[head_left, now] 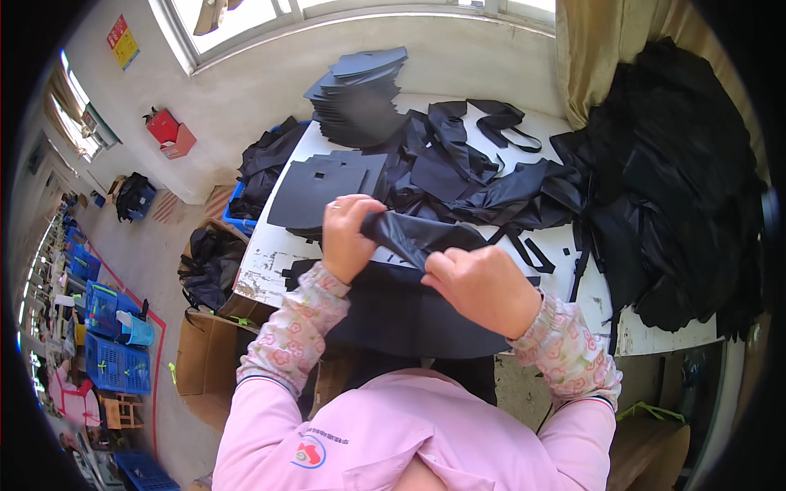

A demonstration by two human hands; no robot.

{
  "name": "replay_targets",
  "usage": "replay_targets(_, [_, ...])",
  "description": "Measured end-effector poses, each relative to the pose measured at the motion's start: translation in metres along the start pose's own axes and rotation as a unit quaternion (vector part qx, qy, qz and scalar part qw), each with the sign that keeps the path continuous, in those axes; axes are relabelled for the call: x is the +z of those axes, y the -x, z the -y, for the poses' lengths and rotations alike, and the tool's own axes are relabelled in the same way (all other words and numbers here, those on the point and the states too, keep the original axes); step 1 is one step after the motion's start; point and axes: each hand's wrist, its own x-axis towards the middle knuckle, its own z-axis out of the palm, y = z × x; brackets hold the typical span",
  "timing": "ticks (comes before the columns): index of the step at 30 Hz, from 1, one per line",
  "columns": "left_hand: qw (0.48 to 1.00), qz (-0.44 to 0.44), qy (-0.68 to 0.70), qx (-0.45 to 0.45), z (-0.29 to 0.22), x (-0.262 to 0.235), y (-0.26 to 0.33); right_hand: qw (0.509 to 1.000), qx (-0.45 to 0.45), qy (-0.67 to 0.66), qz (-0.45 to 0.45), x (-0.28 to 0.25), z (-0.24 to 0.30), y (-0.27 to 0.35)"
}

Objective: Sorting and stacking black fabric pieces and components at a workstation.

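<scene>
Fingers of left hand [347, 236] and right hand [485, 286] grasp opposite ends of a glossy black fabric piece [422, 237], raised above the chipped white worktop [260, 260] toward its near edge. Dark grey flat sheets [356, 106] stacked at far left corner; black fabric heap [675, 180] along right edge. Pale wall [475, 59] beyond.

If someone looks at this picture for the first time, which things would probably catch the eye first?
Probably the large heap of black cloth at the right, beside the curtain. Next come the left hand and right hand in the centre, holding a shiny black piece between them. Farther back, a tall stack of dark sheets stands out on the white table, near the wall.
</scene>
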Motion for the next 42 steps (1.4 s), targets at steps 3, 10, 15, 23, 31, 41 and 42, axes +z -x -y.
replay_targets(3, [0.999,0.042,-0.028,-0.019,0.039,-0.038,0.026,0.985,0.019,-0.158,0.06,0.004,0.006,0.04])
replay_targets(10, [0.958,0.239,0.002,-0.161,0.097,-0.169,0.092,0.76,0.113,-0.555,0.319,-0.009,0.001,0.107])
replay_targets(15, [0.792,0.486,0.074,-0.362,0.096,-0.217,0.085,0.729,0.204,-0.574,0.313,-0.005,-0.021,0.129])
replay_targets(23, [0.714,0.634,0.0,-0.298,0.164,-0.114,0.084,0.906,0.311,-0.228,0.172,0.076,-0.087,0.144])
replay_targets(31, [0.693,0.633,-0.039,-0.343,0.175,-0.035,0.074,0.971,0.21,0.06,0.093,0.098,-0.082,0.134])
replay_targets(41, [0.67,0.562,-0.057,-0.481,0.213,-0.089,0.082,0.962,0.11,-0.068,0.242,0.14,-0.047,0.16])
replay_targets(42, [0.668,0.528,-0.038,-0.523,0.215,-0.101,0.081,0.956,0.115,-0.069,0.262,0.138,-0.048,0.156])
